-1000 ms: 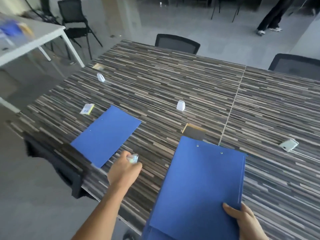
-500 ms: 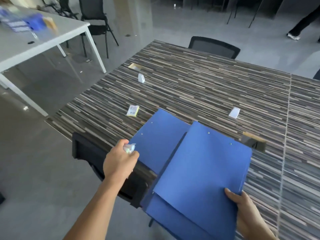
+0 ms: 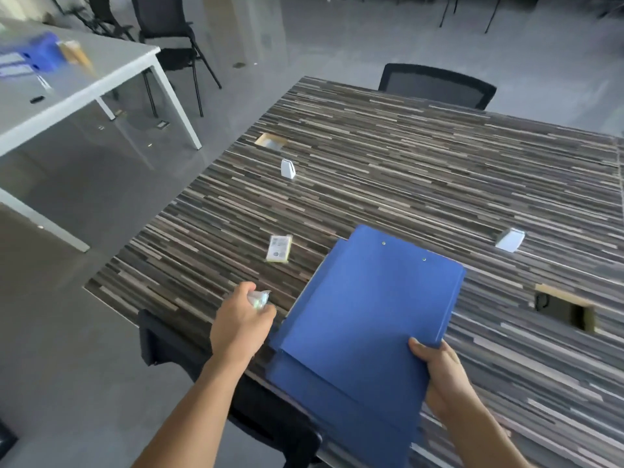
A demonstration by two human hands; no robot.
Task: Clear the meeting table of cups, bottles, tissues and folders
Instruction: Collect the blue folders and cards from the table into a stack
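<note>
Two, perhaps three, blue folders (image 3: 368, 319) lie fanned in one stack across the near edge of the meeting table (image 3: 405, 170), and only your right hand (image 3: 442, 376) grips them. It pinches their near right corner with the thumb on top; the fingers underneath are hidden.

That one-corner hold is the weak point. The covers look slick, and the lower ones sit offset to the left, so any tilt could send them sliding apart onto the chair (image 3: 189, 352) tucked below that edge, or onto the floor.

Your left hand (image 3: 239, 322) is clenched round a small crumpled scrap (image 3: 259, 296); I cannot tell what it is. If you reach with that same hand for the packet (image 3: 279, 248), which lies just beyond it towards the table's near left corner, you may well drop one or the other.

The folders are flat, stiff rectangles, smooth and matte, and the top one has two small metal rivets (image 3: 384, 243) by its far edge. The packet is a small, glossy, pale oblong with yellowish trim. The scrap is crinkled and translucent. The tabletop looks a smooth striped laminate, which will offer little grip.
</note>
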